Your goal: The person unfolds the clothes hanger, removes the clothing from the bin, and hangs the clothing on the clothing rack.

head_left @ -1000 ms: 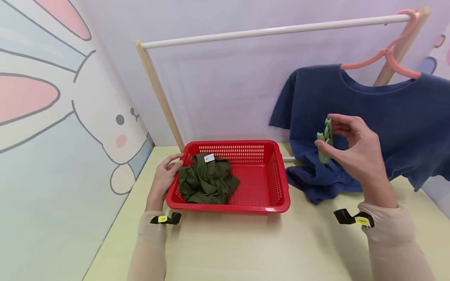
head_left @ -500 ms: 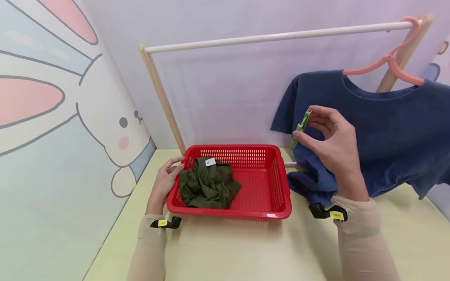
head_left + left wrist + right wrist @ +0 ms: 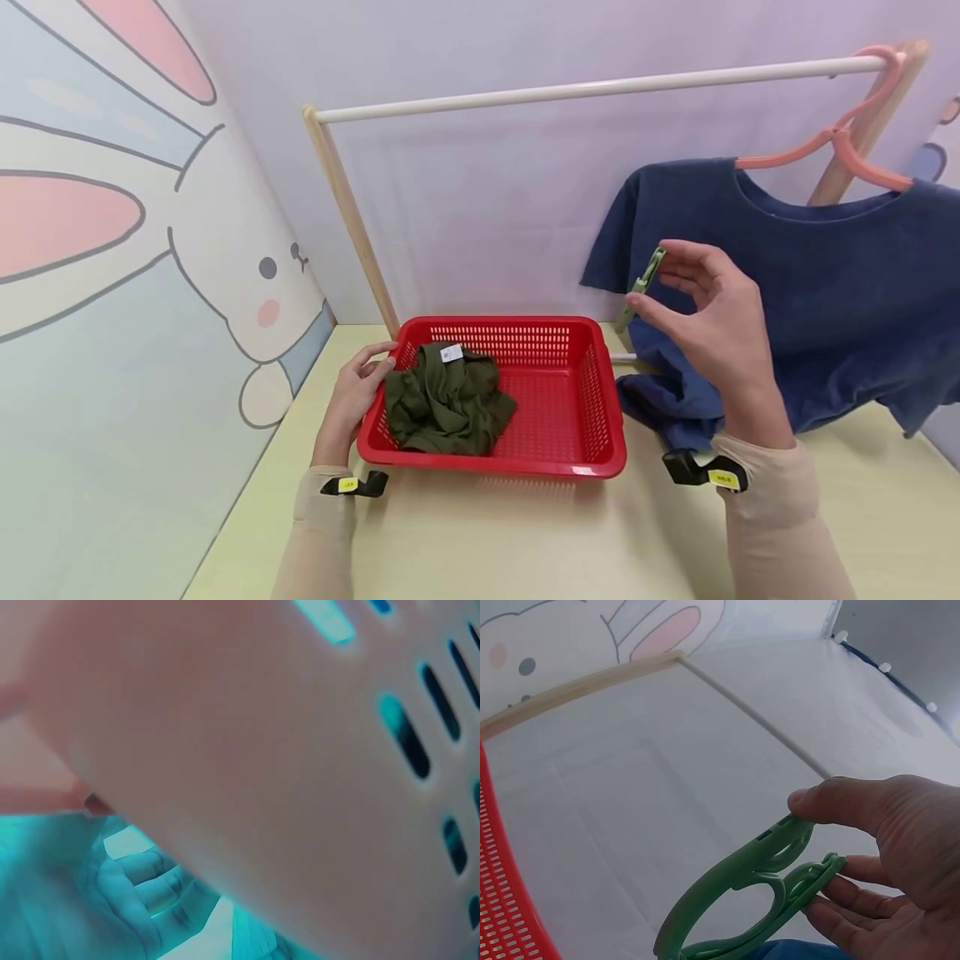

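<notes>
The left hand (image 3: 352,400) rests relaxed fingers on the red basket's (image 3: 592,392) rim, beside an olive garment (image 3: 446,404) whose white tag is unreadable. Beyond, the right hand (image 3: 720,329) pinches a green clothes peg (image 3: 643,283) between thumb and fingertips, near the hanging navy shirt (image 3: 825,292). So light a pinch could likely drop it.

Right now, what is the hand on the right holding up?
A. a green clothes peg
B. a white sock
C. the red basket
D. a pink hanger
A: the right hand pinches a green clothes peg between thumb and fingers, in front of the blue T-shirt; the right wrist view shows the same green clothes peg close up.
</notes>
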A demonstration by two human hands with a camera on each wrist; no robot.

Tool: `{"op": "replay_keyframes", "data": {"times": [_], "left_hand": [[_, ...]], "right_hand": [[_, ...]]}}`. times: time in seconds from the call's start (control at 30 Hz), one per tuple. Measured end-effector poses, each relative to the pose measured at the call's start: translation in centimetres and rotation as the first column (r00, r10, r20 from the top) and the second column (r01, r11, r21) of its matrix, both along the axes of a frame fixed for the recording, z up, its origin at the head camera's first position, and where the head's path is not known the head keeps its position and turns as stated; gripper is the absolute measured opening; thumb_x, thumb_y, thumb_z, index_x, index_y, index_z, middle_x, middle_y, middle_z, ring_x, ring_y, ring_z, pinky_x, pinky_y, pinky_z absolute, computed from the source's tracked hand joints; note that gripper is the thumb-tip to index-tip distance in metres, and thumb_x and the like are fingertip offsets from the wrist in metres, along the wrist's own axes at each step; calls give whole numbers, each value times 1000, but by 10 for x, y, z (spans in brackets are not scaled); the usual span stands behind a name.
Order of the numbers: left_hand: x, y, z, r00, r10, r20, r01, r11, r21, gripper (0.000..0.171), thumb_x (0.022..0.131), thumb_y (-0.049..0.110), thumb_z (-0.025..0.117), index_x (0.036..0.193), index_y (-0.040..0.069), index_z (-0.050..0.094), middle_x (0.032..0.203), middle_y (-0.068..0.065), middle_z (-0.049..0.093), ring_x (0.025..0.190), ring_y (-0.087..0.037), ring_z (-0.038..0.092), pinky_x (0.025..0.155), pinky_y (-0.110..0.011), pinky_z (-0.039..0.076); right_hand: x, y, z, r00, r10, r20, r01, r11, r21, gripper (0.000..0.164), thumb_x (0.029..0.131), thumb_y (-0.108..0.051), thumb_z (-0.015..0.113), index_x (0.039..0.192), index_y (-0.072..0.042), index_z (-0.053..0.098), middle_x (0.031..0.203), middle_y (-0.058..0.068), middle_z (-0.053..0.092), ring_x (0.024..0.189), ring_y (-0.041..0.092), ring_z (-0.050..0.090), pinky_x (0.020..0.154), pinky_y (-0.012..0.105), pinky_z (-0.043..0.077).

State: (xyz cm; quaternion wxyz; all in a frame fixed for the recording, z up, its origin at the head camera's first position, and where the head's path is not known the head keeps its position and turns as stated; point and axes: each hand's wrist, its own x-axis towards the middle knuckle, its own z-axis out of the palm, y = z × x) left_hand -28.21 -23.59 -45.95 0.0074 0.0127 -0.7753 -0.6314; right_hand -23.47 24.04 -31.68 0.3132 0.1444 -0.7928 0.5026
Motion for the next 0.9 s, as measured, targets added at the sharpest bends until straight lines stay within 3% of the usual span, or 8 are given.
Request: {"op": "replay_keyframes", "data": {"times": [0.2,0.33,0.53,0.7,0.9], "left_hand": [[0,2,4,1000,12,-26,-14,996,-87,43,114,33,66,155,19,65,143,-23,69,113,-22,75,92,-33,66],[3,0,11,998,6,-66,-17,987,-161,48,114,35,66,159,18,62,151,-21,66,131,-34,70,107,-45,62],[8,-2,32,976,41,-212,-82,978,-192,59,113,43,66,164,16,55,161,-16,59,148,-34,57,126,-60,43],[17,18,65,923,32,-383,-114,974,-193,57,108,34,75,159,12,60,157,-11,63,145,-30,59,124,-57,46],[25,67,103,818,-116,-564,-38,966,-255,49,102,19,83,149,12,70,147,-11,69,134,-30,64,113,-59,53]], "right_hand": [[3,1,2,1000,-18,2,18,1000,15,70,86,2,94,149,-4,65,137,9,68,118,11,67,103,10,52],[4,-3,2,1000,-1,-8,1,1000,25,70,86,2,94,149,-4,65,138,10,68,119,13,68,104,10,52],[5,-11,2,999,21,-26,-20,999,42,71,85,4,94,149,-2,65,138,10,69,118,12,68,105,12,52],[6,-15,3,999,33,-33,-31,998,55,72,84,5,94,149,-2,64,138,12,69,118,13,67,105,12,52],[7,-20,1,999,41,-19,-40,998,51,73,84,5,94,150,-1,64,138,13,68,117,8,66,105,11,51]]}}
